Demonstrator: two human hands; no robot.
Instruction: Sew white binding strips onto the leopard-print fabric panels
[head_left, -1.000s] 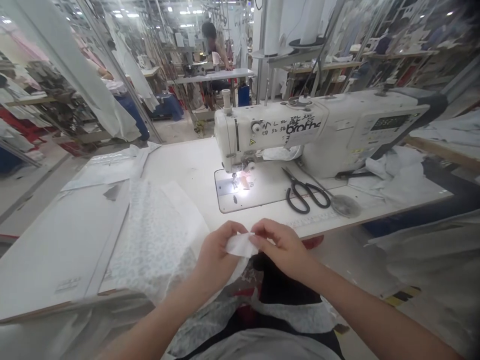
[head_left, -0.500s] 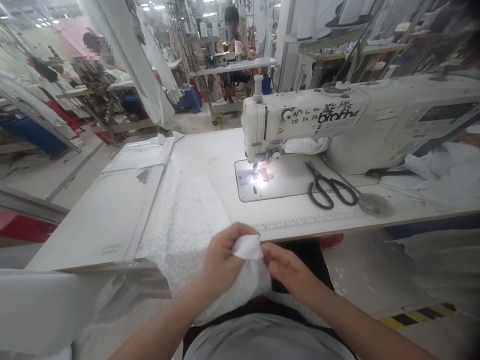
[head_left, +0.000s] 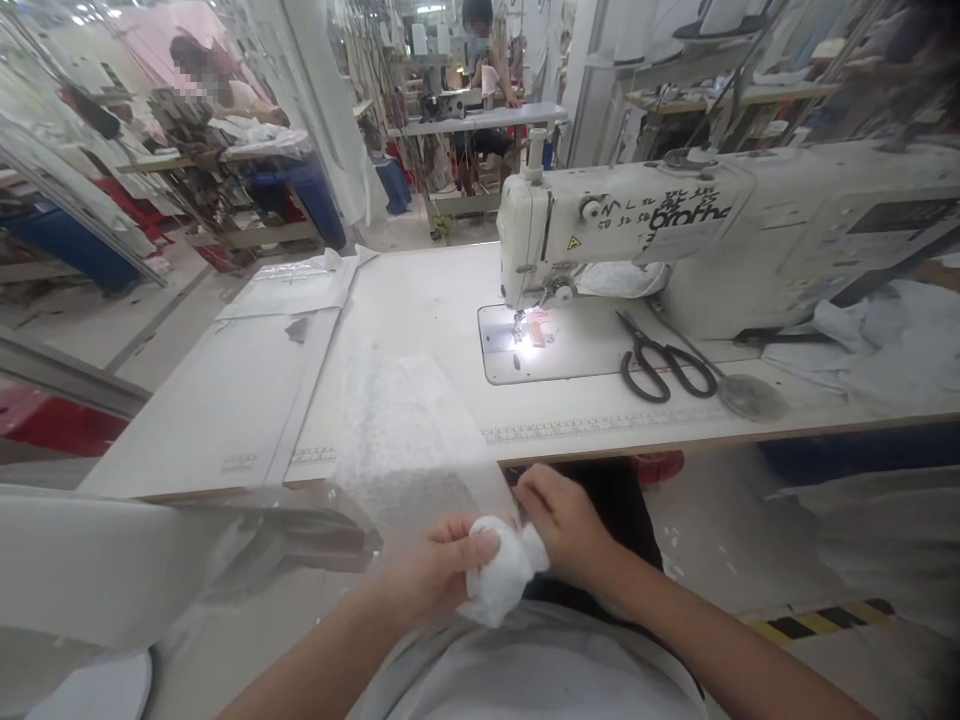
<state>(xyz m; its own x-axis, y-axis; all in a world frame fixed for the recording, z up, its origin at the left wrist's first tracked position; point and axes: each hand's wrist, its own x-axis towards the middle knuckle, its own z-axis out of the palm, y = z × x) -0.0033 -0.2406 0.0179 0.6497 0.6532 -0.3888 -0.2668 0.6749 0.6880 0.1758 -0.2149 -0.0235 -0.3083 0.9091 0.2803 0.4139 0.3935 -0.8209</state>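
Between thumb and fingers, the left hand (head_left: 435, 568) grasps a bunched white cloth (head_left: 499, 580), with the thumb pressed on its near face. The right hand (head_left: 568, 525) is just beside, at the right side of this bunch; its fingers are curled, but I cannot tell whether they pinch the cloth or only touch it. The bunched white cloth is in front of the person's body, below the front edge of the white table (head_left: 412, 300). Beyond the left hand, a pale patterned fabric (head_left: 405, 420) lies partly on the table and hangs over its edge towards the hands; whether it is one piece with the bunch is not clear. Farther back stands a sewing machine (head_left: 697, 230), and its light shines on the metal plate (head_left: 570, 360) under the needle. To the right of this plate lie black-handled scissors (head_left: 636, 362), tips pointing away from the person, and near them is a grey round object (head_left: 752, 398). Along the front edge runs a measuring scale (head_left: 570, 431). At the right end, crumpled white fabric (head_left: 885, 340) is heaped beside the machine.
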